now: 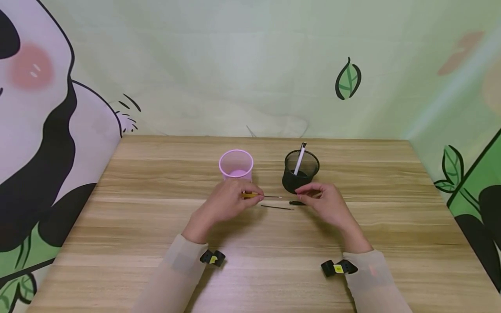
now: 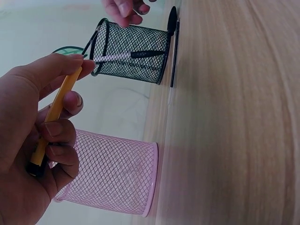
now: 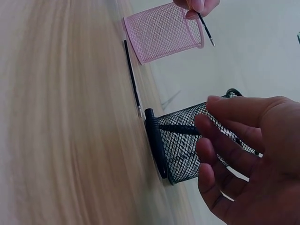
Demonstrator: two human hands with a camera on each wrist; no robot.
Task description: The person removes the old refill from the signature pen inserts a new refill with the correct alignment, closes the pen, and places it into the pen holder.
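My left hand point(image 1: 232, 198) holds a yellow pen barrel point(image 2: 55, 110), fingers curled round it, above the table in front of the pink mesh cup point(image 1: 236, 163). From the barrel's front end sticks a thin dark refill point(image 3: 206, 29) with a pale tip, pointing toward the right hand. My right hand point(image 1: 325, 200) hovers in front of the black mesh cup point(image 1: 300, 174), its fingers loosely bent and nothing between them. Below it on the table lies a short black pen part point(image 3: 157, 145). A second thin dark refill point(image 1: 277, 207) lies on the wood between the hands.
A white pen point(image 1: 299, 160) with a black grip leans upright in the black cup. Both cups stand toward the back of the wooden table point(image 1: 266, 278). Behind the table hangs a printed cloth backdrop point(image 1: 235, 65).
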